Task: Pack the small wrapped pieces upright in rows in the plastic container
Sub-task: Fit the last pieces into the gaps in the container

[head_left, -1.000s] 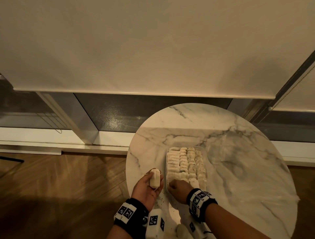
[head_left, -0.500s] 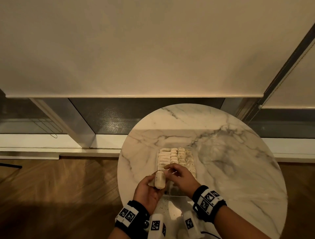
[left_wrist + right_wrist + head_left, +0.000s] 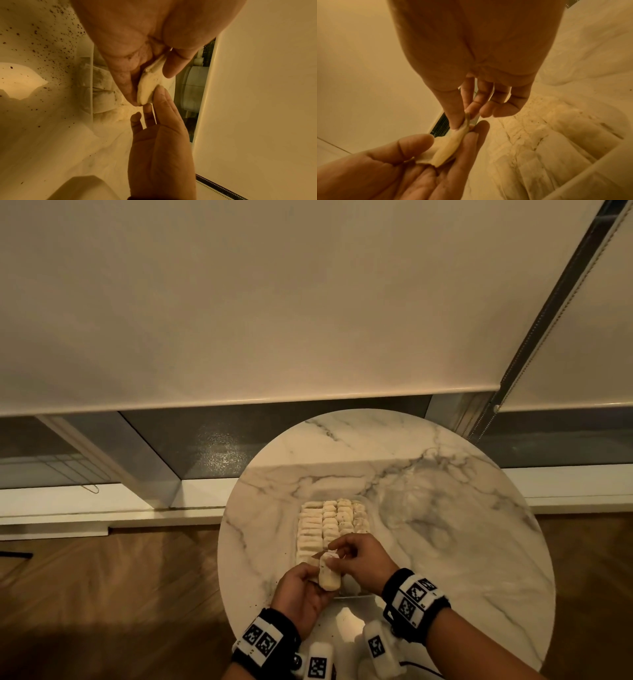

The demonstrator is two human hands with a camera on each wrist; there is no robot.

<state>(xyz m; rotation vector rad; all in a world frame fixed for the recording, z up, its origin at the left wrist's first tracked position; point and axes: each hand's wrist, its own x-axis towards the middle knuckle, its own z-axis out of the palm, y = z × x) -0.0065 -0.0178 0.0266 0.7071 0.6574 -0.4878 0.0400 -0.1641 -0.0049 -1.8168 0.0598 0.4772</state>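
My left hand [image 3: 310,580] holds one pale wrapped piece [image 3: 329,575] upright over the near end of the clear plastic container [image 3: 363,503]. My right hand [image 3: 339,554] pinches the top end of that same piece between thumb and forefinger. The right wrist view shows the pinch on the piece [image 3: 448,146], with the left hand [image 3: 436,151] cupping it from below. In the left wrist view the piece [image 3: 149,85] sits between the left thumb and fingers, and the right hand's fingertips [image 3: 160,93] touch it. Several rows of pieces [image 3: 329,525] stand upright in the container.
The container sits on a round marble table [image 3: 445,542] sprinkled with dark crumbs [image 3: 51,40]. Wooden floor [image 3: 120,594] lies left of the table. A window sill [image 3: 102,518] and a drawn blind [image 3: 239,302] are behind it. The table's right half is bare.
My right hand left the container's near end and took hold of the top of the piece. The left hand carried the piece right, over the container's near end.
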